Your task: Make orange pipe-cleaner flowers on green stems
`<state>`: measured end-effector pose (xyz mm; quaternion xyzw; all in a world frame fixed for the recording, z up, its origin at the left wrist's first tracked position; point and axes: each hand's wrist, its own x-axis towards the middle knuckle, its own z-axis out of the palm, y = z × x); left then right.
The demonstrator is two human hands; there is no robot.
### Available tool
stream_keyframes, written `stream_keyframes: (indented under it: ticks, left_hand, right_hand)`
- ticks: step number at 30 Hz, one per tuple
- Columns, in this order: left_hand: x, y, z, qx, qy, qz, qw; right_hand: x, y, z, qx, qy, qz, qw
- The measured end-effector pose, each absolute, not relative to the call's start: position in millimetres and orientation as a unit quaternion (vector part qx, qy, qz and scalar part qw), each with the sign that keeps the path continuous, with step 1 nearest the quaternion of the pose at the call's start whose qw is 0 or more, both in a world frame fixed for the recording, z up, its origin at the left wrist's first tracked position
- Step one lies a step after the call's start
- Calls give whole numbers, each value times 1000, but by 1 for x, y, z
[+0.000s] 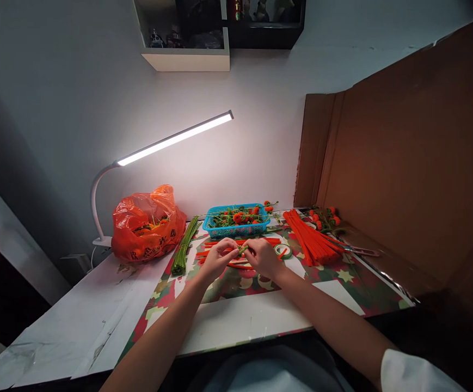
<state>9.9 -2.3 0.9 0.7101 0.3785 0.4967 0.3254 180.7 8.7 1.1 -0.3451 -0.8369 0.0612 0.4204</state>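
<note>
Head camera: two bare hands meet over the worktop point(48, 340), just in front of a blue basket point(236, 231). The left hand point(221, 258) and the right hand point(264, 258) each have thumb and fingers pinched nearly together on a small green piece point(243, 250), which sits between the fingertips of both; its exact form is too small to tell. Loose red strips point(274, 240) lie beneath and behind the hands, on a patterned cover point(236, 291). Just beside the right hand lies a roll of tape point(287, 253), and past it a fanned bundle of red stems point(312, 239). To the left of the hands lies a bundle of green stems point(184, 250), next to a red plastic bag point(148, 234) that has orange things inside. The basket holds green stems and orange-red flowers point(237, 218), some reaching over its right rim. More flowers lie behind the red stems, near a cardboard panel point(403, 136). A lit lamp point(174, 138) leans over from the left.
</note>
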Motion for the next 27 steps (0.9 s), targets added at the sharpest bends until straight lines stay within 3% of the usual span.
stream_keyframes:
  ticks: [22, 27]
  left_hand:
    - [14, -2, 0, 591, 429, 545, 412]
    - [20, -6, 0, 627, 429, 571, 312]
  right_hand:
    - [168, -7, -3, -360, -731, 184, 549]
    - [161, -10, -8, -373, -719, 209, 548]
